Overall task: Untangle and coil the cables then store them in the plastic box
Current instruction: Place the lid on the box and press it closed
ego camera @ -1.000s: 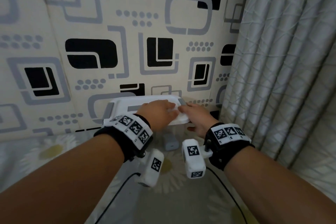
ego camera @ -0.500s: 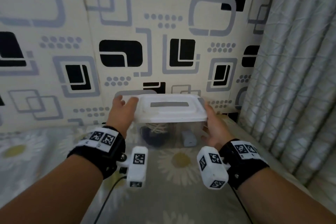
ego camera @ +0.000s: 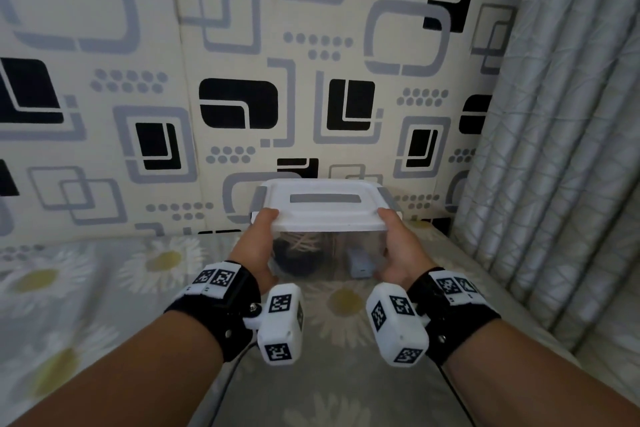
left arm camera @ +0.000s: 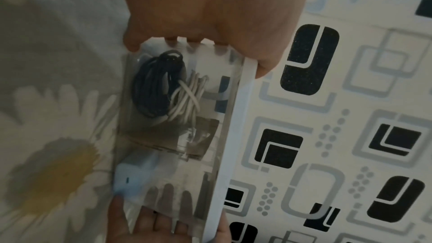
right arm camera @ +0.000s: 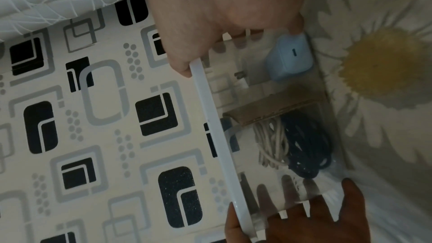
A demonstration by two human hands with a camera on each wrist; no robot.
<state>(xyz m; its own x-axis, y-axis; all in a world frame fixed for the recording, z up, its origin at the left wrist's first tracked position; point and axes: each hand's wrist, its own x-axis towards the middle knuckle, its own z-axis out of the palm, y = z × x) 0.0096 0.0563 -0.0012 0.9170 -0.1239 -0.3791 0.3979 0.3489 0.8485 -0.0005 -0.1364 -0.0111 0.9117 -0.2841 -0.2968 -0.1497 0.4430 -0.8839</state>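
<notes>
A clear plastic box [ego camera: 332, 255] with a white lid [ego camera: 325, 210] sits between my hands over the daisy-print sheet. My left hand [ego camera: 258, 246] grips its left end and my right hand [ego camera: 398, 250] grips its right end, each with the thumb on the lid's edge. Through the wall I see a coiled dark blue cable [left arm camera: 154, 88], a coiled white cable [left arm camera: 187, 103], a light blue charger [right arm camera: 290, 56] and a brown cardboard divider [right arm camera: 268, 110]. In the left wrist view my fingers [left arm camera: 210, 6] lie flat against the box's end. The right wrist view shows my right hand [right arm camera: 222, 6] likewise.
A padded wall [ego camera: 242, 80] with black and grey squares stands close behind the box. Grey curtains [ego camera: 561, 149] hang at the right. The daisy-print sheet [ego camera: 104, 288] spreads left and toward me. Thin black wires [ego camera: 235, 371] run from the wrist cameras.
My hands left the top of the lid, moved out to the box's two ends and took hold there. The box now looks nearer to me.
</notes>
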